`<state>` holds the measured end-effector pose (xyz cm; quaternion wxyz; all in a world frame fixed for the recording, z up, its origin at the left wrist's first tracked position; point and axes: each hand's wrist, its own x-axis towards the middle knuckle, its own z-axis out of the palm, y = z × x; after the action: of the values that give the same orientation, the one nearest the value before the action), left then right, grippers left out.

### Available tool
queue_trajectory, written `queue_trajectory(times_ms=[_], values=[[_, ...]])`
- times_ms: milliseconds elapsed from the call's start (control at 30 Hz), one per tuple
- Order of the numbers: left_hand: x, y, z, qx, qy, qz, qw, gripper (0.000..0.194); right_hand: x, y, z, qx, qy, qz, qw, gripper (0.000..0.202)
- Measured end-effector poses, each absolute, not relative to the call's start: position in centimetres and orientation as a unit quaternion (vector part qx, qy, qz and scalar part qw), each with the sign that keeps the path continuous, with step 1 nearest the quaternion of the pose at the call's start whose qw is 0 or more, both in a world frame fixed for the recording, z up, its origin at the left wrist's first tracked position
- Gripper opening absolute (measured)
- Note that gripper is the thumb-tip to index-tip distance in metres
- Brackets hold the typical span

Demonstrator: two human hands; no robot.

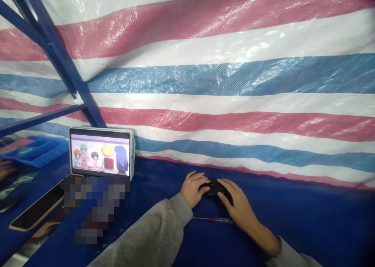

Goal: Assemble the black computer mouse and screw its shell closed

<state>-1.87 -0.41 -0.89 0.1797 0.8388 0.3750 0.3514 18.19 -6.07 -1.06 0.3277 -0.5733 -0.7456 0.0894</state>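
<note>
Left hand: mine (194, 189), curled around the left end of the black object (215, 187), right of centre.
Right hand: mine (236, 202), gripping its right end.
Screwdriver (215, 219): on the bench (293, 220), just below.

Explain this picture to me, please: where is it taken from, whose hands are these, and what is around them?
There is no robot here. The single picture comes from a camera on a person's head, looking forward and down. The left hand and right hand are the wearer's own, holding a small black object between them; I can't tell what it is. A thin tool lies nearer the wearer on the blue surface. To the left are a propped-up screen, a phone and a blue tray. Someone else's hand shows at the left edge.
</note>
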Motion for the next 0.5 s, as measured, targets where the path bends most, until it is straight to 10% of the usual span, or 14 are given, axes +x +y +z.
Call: queue_trajectory(times_ms=[500], values=[[-2.1,-0.73,-1.21,0.852,0.299,0.419,0.101,0.016,18.18,-6.17,-0.57,-0.569,-0.746,0.086,0.334,0.039]])
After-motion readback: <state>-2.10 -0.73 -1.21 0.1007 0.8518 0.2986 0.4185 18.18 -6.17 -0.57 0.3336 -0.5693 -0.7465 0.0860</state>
